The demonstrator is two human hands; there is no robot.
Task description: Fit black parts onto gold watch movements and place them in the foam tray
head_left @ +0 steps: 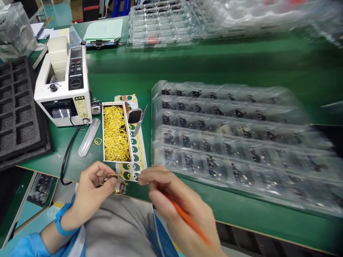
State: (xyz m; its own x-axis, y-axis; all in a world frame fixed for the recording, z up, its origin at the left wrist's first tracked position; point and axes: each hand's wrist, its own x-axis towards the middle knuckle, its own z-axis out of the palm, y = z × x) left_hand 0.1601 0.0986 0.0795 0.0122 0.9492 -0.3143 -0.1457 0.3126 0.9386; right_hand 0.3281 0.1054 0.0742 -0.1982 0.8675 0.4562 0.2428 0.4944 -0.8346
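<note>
The left hand (pixel 98 192) reaches in from lower left, its wrist in a blue wristband (pixel 62 219), and pinches a gold-rimmed round part (pixel 116 184) between thumb and fingers, just off the near edge of the green bench (pixel 120 67). The right hand (pixel 179 210) comes up from the lower right, slightly blurred, fingers curled around an orange stick-shaped tool (pixel 187 219) that slants down toward the wrist. Its fingertips point left, near the part but apart from it. Beyond the hands sits a white box of yellow rings (pixel 116 134).

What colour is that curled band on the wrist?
The wristband is bright blue, plainly seen in the head view.
</note>
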